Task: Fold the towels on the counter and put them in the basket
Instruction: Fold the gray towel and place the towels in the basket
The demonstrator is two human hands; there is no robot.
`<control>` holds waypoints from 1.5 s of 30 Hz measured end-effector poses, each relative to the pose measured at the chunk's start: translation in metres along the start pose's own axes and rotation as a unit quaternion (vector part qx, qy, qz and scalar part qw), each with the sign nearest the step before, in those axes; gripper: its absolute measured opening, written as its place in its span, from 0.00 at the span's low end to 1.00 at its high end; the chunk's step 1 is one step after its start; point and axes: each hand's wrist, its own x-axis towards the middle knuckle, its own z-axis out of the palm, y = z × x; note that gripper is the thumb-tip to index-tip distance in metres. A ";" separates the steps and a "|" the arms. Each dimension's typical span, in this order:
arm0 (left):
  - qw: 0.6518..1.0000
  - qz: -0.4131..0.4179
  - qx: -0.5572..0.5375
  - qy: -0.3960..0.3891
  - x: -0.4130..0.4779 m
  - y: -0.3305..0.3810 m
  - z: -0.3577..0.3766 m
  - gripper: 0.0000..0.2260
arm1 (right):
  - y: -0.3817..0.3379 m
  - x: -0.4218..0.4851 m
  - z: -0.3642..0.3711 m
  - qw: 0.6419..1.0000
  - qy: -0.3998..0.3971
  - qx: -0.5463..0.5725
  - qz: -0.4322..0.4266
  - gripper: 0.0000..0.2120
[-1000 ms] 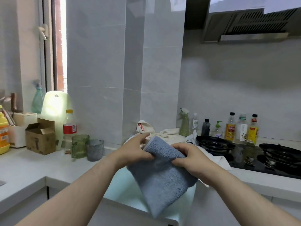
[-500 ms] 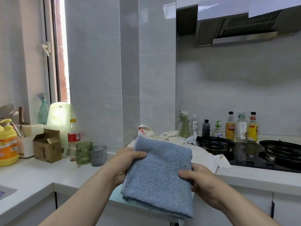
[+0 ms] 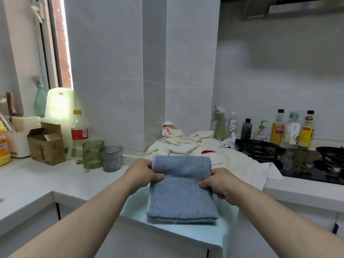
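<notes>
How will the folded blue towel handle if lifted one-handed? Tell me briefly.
Probably floppy: the blue towel bunches where the left hand and right hand pinch it. Likely light and non-slippery, given its fluffy pile. Lifted one-handed, the fold would probably sag open.

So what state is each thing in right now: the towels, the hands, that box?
blue towel: folded, held at both side edges.
left hand: grips the towel's left edge.
right hand: grips its right edge.
cream towels: unfolded, heaped on the counter.
cardboard box: flaps open.
</notes>
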 end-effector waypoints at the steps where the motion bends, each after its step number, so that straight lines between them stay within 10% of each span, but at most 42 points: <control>1: 1.000 -0.012 0.020 -0.009 0.007 -0.003 0.003 0.08 | 0.002 0.007 0.001 1.000 -0.002 -0.005 0.011 0.06; 10: 0.977 -0.181 -0.083 -0.071 0.036 -0.010 0.021 0.09 | -0.005 0.024 -0.002 0.944 -0.089 0.253 0.192 0.10; 17: 0.948 -0.187 -0.255 -0.046 0.023 0.003 0.030 0.11 | -0.010 0.003 0.009 0.907 -0.080 0.384 0.150 0.02; 24: 0.913 -0.101 -0.390 -0.066 -0.007 -0.020 0.032 0.20 | 0.019 0.002 0.019 0.883 -0.045 0.462 0.066 0.21; 28: 0.863 -0.104 -0.489 -0.071 -0.016 -0.021 0.032 0.06 | 0.026 -0.001 0.023 0.882 -0.053 0.466 0.042 0.19; 33: 0.967 -0.024 -0.248 0.045 -0.017 -0.028 0.050 0.11 | 0.034 -0.005 0.025 0.921 -0.054 0.384 0.030 0.06; 45: 0.994 0.068 -0.069 0.054 -0.028 -0.042 0.045 0.09 | 0.049 -0.010 0.024 0.977 -0.006 0.208 -0.054 0.12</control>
